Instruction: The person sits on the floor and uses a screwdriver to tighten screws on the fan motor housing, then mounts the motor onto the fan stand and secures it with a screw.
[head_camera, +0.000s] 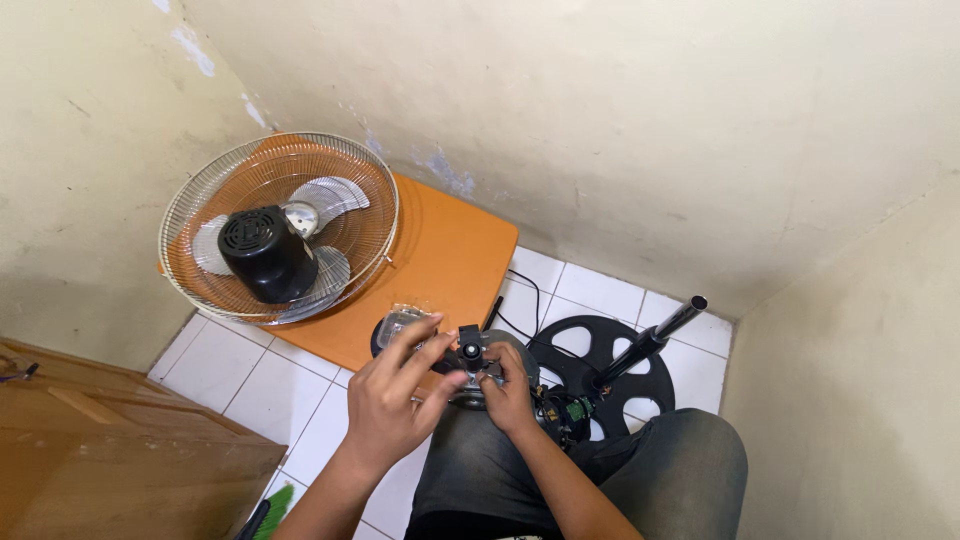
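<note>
My left hand (392, 395) and my right hand (510, 388) both grip a small grey and black fan motor part (470, 358) above my knee. Left fingers curl over its left side, next to a clear plastic piece (403, 318). My right hand pinches its right side, thumb on top. Wires and a green coil (570, 412) hang beside my right wrist. What lies under the part is hidden by my fingers.
A wire fan guard (278, 228) with metal blades and a black motor cover (264, 252) lies on a low orange table (450, 255). A round black fan base (600, 352) with its pole (655, 335) stands on white floor tiles. A wooden box (100, 450) sits at left.
</note>
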